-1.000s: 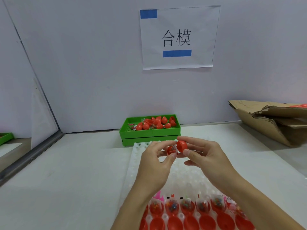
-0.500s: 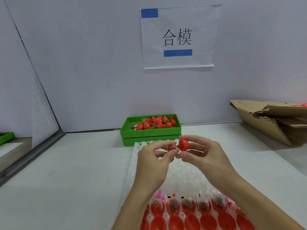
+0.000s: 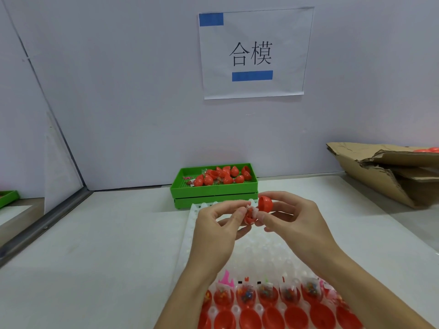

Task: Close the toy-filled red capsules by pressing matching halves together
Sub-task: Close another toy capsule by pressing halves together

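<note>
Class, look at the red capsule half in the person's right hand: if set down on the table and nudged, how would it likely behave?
The red capsule half looks domed and glossy, so it would probably rock or roll. It seems thin and hollow, pinched easily in the right hand, so likely light, and perhaps slippery.

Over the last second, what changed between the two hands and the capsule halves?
The right hand drew its empty red half slightly up and right, away from the toy-filled half pinched in the left hand; a clear wrapper now shows between them. Both grips held. The green tray and white tray stayed put.
</note>
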The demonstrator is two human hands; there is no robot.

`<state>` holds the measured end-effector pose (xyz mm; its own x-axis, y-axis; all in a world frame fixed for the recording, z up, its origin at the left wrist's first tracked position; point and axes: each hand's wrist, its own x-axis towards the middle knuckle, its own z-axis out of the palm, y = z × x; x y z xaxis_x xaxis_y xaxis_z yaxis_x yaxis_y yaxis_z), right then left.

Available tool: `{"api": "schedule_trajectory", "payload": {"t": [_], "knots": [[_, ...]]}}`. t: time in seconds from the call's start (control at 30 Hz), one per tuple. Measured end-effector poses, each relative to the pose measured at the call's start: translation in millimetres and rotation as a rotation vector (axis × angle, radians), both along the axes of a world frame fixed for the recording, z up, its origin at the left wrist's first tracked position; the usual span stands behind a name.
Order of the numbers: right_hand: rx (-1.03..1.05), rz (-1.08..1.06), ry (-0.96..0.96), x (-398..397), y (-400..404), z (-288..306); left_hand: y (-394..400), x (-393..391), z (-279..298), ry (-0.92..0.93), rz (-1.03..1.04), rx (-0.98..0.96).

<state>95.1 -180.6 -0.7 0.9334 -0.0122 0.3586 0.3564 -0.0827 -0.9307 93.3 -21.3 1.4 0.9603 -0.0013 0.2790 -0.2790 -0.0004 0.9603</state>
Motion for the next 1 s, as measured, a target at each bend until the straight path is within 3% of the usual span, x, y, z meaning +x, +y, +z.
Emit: {"api": "schedule_trajectory", "payload": {"t": [0.33,0.77,1.0], "knots": [[-0.105,0.036,-0.027,-1.3,2.9,-3.6,2.7,0.7,-1.3,-0.007,0.061,0.056],[-0.009,-0.013,-0.031,0.9,-9.1,1.7,2.0,-3.2,3.0,-0.055,-0.094,0.055],[-0.042,0.025,-0.011,0.2,-8.2,1.5,-0.6,-2.7,1.4,-0.078,0.007,0.088]]}}
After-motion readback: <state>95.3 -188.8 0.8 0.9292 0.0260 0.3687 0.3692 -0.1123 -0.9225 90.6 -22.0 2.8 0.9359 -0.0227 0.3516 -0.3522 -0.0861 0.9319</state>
